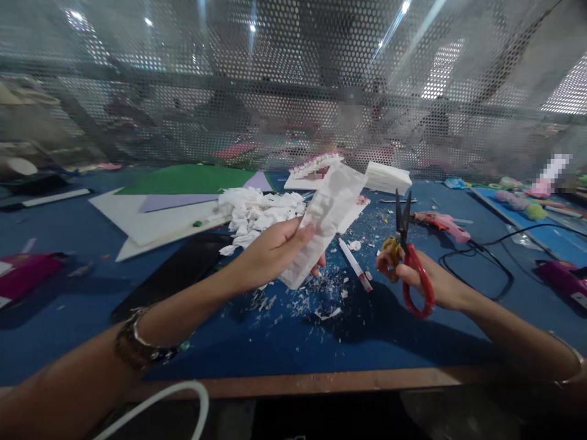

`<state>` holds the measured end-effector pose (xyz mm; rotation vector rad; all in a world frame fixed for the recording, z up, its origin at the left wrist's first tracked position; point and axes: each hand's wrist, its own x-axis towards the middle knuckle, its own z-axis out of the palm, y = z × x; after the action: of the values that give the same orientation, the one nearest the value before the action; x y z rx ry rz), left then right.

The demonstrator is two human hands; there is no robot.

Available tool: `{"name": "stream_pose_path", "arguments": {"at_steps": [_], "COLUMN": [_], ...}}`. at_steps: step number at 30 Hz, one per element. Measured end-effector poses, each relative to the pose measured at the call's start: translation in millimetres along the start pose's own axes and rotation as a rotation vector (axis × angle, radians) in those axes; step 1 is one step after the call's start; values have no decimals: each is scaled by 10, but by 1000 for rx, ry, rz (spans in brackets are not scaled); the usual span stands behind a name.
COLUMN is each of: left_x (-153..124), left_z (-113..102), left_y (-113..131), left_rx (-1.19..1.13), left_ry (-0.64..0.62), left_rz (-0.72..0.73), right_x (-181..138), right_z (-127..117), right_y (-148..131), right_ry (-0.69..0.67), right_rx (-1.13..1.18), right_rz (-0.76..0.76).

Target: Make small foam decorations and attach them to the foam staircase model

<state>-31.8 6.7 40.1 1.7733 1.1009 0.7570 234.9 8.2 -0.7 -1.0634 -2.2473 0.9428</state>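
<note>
My left hand (279, 247) pinches a long, translucent white strip (332, 205) between thumb and fingers; it looks like thin paper or film and is held tilted above the table. In my right hand (408, 272) is a pair of scissors (404, 229) with red and yellow handles, blades pointing up and slightly apart. The scissors are away from the strip. Below and between my hands lies a white marker-like stick (355, 264) with a reddish end. A heap of torn white pieces (259, 214) sits behind my left hand.
White scraps litter the blue table (293, 348). Green sheets (183, 180) and a black slab (174, 275) lie left. A stack of white sheets (389, 177) stands at the back. Right is a pink glue gun (447, 227) with a black cord (509, 275); a perforated metal screen (293, 79) rises behind.
</note>
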Motion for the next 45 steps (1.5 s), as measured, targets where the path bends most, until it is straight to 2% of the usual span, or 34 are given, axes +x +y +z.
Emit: {"name": "stream_pose_path", "arguments": {"at_steps": [4, 9, 14, 17, 23, 28, 32, 38, 45], "left_x": [72, 145, 192, 220, 262, 300, 326, 346, 348], "left_z": [19, 87, 116, 103, 65, 5, -19, -32, -59], "left_y": [12, 74, 128, 126, 97, 50, 9, -43, -41], "left_rx": [-31, 7, 213, 328, 405, 300, 210, 86, 46], "left_ry": [72, 58, 8, 0, -89, -195, -224, -264, -280], "left_rz": [44, 112, 235, 250, 213, 206, 156, 71, 26], "right_x": [38, 102, 174, 201, 223, 244, 265, 280, 280], "right_z": [26, 107, 158, 166, 144, 119, 115, 111, 116], "right_y": [-59, -164, -203, -212, -197, -141, -114, -106, -65], "right_ry": [-20, -73, -78, -87, -85, -43, -12, -34, -4], "right_rx": [-154, -325, -374, -400, -413, -412, -434, -379, -311], "right_rz": [-47, -26, -50, -51, -42, -49, -3, 4, -28]}}
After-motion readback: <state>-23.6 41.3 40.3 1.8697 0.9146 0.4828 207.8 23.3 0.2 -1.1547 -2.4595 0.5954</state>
